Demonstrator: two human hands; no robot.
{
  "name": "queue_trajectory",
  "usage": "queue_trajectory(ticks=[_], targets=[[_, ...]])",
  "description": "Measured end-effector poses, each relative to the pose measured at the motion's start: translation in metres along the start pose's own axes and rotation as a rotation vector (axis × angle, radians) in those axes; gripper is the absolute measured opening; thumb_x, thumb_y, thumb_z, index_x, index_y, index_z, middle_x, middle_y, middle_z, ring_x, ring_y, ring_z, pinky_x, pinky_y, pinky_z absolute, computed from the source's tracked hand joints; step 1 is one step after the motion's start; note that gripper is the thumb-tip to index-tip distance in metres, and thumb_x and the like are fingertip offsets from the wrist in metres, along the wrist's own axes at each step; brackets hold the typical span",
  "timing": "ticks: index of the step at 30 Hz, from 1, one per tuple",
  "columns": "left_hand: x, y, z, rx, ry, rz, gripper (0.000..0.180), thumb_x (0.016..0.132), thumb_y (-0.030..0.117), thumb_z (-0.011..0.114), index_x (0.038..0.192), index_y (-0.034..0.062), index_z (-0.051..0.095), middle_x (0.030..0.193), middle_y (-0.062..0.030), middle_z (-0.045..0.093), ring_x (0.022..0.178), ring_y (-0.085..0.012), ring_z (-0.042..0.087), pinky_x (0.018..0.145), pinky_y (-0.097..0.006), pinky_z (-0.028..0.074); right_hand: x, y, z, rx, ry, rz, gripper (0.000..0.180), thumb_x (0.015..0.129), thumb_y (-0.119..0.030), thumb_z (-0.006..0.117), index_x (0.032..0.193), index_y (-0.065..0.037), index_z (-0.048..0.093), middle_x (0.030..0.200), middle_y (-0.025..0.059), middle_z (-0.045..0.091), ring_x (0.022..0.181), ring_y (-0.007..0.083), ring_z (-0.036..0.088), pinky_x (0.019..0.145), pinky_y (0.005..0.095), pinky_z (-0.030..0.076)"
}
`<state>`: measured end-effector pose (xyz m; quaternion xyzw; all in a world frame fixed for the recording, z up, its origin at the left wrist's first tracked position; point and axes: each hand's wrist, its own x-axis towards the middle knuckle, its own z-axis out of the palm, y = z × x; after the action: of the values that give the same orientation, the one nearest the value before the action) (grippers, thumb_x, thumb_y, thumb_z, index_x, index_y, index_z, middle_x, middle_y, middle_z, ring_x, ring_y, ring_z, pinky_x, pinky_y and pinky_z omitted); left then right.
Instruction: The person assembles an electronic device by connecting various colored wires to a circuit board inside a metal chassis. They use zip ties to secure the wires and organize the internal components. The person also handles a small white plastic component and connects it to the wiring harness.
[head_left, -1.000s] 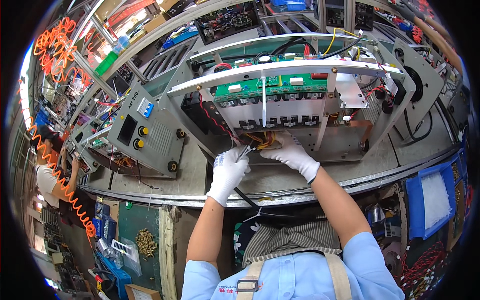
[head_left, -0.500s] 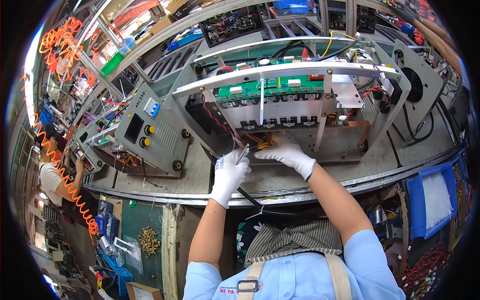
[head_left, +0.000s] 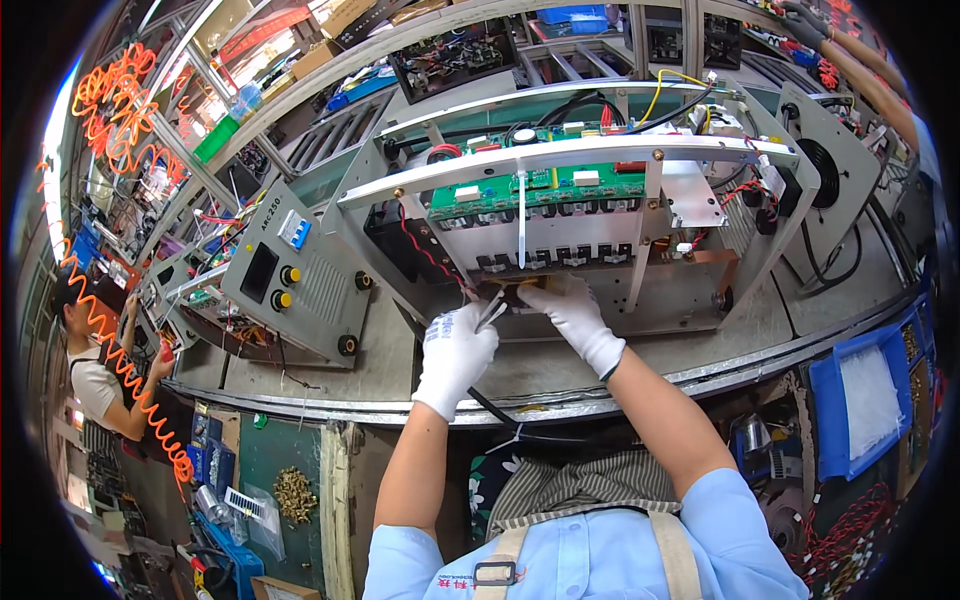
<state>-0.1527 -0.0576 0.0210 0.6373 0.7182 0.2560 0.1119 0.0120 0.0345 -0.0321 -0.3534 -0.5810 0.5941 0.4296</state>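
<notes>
My left hand (head_left: 458,345), in a white glove, is closed around a slim silver metal tool (head_left: 491,310) whose exact kind I cannot make out. My right hand (head_left: 575,318), gloved too, reaches into the lower front of an open grey machine chassis (head_left: 345,225). Its thumb points left and its fingers curl inward, partly hidden; what they grip does not show. Yellowish wires (head_left: 516,288) lie between the two hands, mostly covered. Above them are a green circuit board (head_left: 540,188) and a hanging white cable tie (head_left: 522,220). Thin red wires (head_left: 428,247) run down beside my left hand.
A second grey machine (head_left: 290,280) with yellow knobs stands at the left. A blue bin (head_left: 865,400) holds white strips at the right. Brass fittings (head_left: 295,494) lie in a pile at the lower left. An orange coiled hose (head_left: 130,370) hangs near a co-worker (head_left: 105,385).
My right hand has closed in around the wire area, its thumb now toward the left hand, and more of the wires are covered. My left hand keeps the silver tool, nearly in place.
</notes>
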Motion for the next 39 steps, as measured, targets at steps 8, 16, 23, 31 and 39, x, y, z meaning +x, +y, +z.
queue_trajectory(ticks=[8, 16, 23, 31, 39], targets=[[0.012, 0.012, 0.004, -0.093, -0.178, -0.068, 0.036, 0.081, 0.015, 0.051, 0.111, 0.0037, 0.068, 0.064, -0.0134, 0.063, 0.059, -0.0214, 0.065, 0.059, -0.036, 0.051, -0.005, 0.0, -0.007, 0.057, -0.03, 0.009, 0.032, 0.088, -0.021, 0.068, 0.11, 0.002, 0.068, 0.11, 0.0124, 0.07, 0.1, 0.0171, 0.065, 0.09, 0.0303, 0.048], [0.035, -0.004, 0.028, -0.453, -0.209, -0.119, 0.031, 0.088, 0.013, 0.051, 0.114, 0.0078, 0.067, 0.065, -0.0062, 0.061, 0.055, -0.0129, 0.057, 0.052, -0.029, 0.045, -0.007, -0.003, -0.022, -0.547, -0.027, -0.247, 0.032, 0.09, -0.019, 0.057, 0.116, -0.002, 0.065, 0.112, 0.0211, 0.066, 0.105, 0.0359, 0.063, 0.092, 0.0392, 0.048], [0.028, 0.006, 0.026, -0.393, -0.186, -0.145, 0.025, 0.09, 0.01, 0.051, 0.11, 0.0014, 0.064, 0.067, -0.0048, 0.061, 0.058, -0.0104, 0.056, 0.054, -0.028, 0.044, -0.008, -0.02, -0.012, -0.924, 0.025, -0.106, 0.031, 0.092, -0.028, 0.053, 0.106, -0.002, 0.064, 0.108, 0.0209, 0.064, 0.104, 0.0386, 0.06, 0.091, 0.0481, 0.047], [-0.002, 0.024, 0.033, -0.458, 0.18, -0.033, 0.021, 0.09, 0.012, 0.06, 0.106, -0.0012, 0.063, 0.073, -0.0067, 0.068, 0.059, -0.0125, 0.059, 0.056, -0.028, 0.047, -0.02, 0.005, -0.018, -0.185, 0.138, -0.221, 0.02, 0.084, -0.008, 0.068, 0.101, 0.0, 0.063, 0.099, 0.012, 0.066, 0.093, 0.0208, 0.065, 0.085, 0.0323, 0.05], [0.02, 0.024, 0.019, -0.186, -0.144, 0.191, 0.024, 0.097, 0.023, 0.054, 0.107, 0.003, 0.063, 0.063, -0.0045, 0.052, 0.054, -0.0104, 0.051, 0.05, -0.03, 0.043, -0.026, 0.014, -0.025, 0.126, 0.07, -0.218, 0.015, 0.087, -0.003, 0.065, 0.101, 0.001, 0.062, 0.096, 0.0068, 0.066, 0.09, 0.0157, 0.065, 0.084, 0.0297, 0.053]])
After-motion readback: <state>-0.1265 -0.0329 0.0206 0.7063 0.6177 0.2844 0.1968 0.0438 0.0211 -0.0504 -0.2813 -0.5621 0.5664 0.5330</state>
